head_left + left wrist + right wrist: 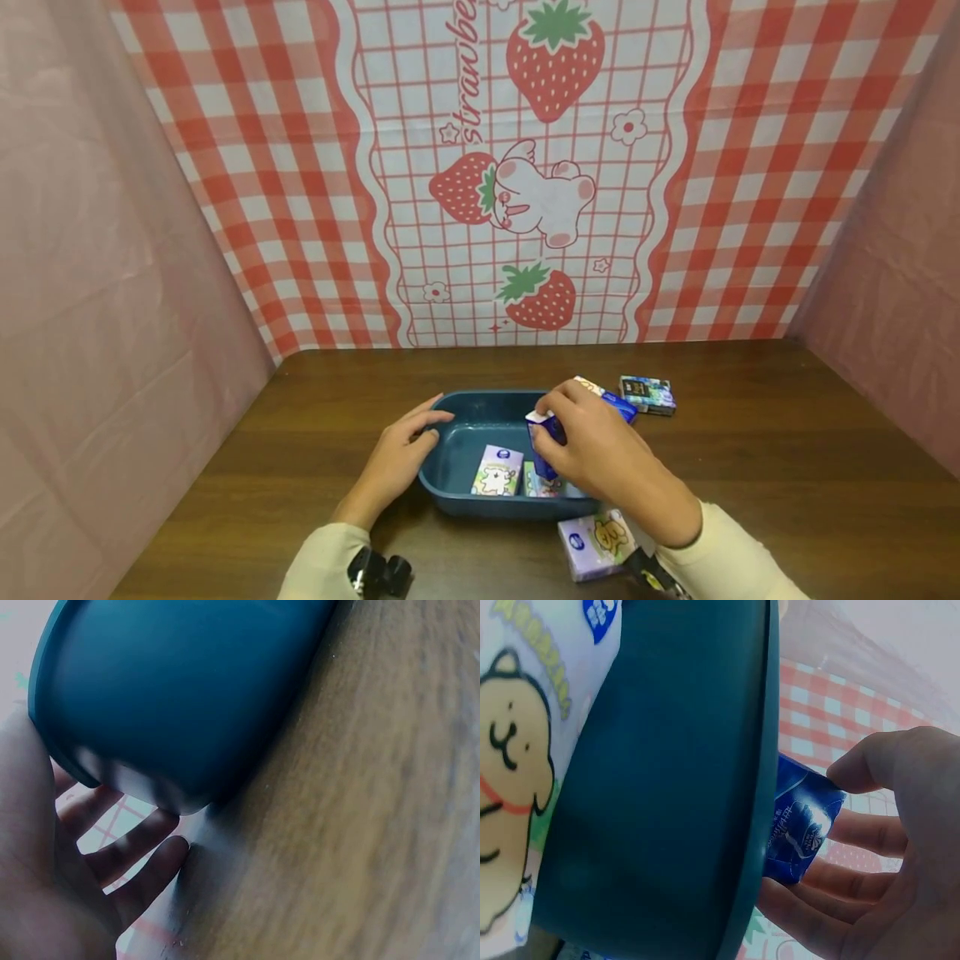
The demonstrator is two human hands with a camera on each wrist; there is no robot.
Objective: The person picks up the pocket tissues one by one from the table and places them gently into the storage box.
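Note:
My left hand (402,447) rests at the left end of a dark teal plastic basin (495,506), its fingers spread and fairly straight against the rim and end wall. Over the basin's right part, my right hand (592,429) pinches a dark blue tissue packet (543,442) with a white end; in the right wrist view this shiny packet (802,817) shows between thumb and fingers beyond the rim. Inside the basin lie a lilac tissue packet (498,472) with a white cartoon animal and a greenish packet (542,481), partly covered by the blue one.
A lilac packet (597,543) with a brown cartoon bear lies before the basin's right front, below my right wrist. Behind the right hand are a blue-and-white packet (620,406) and a dark floral packet (647,395). A strawberry-print cloth (525,208) hangs behind the wooden table (757,467).

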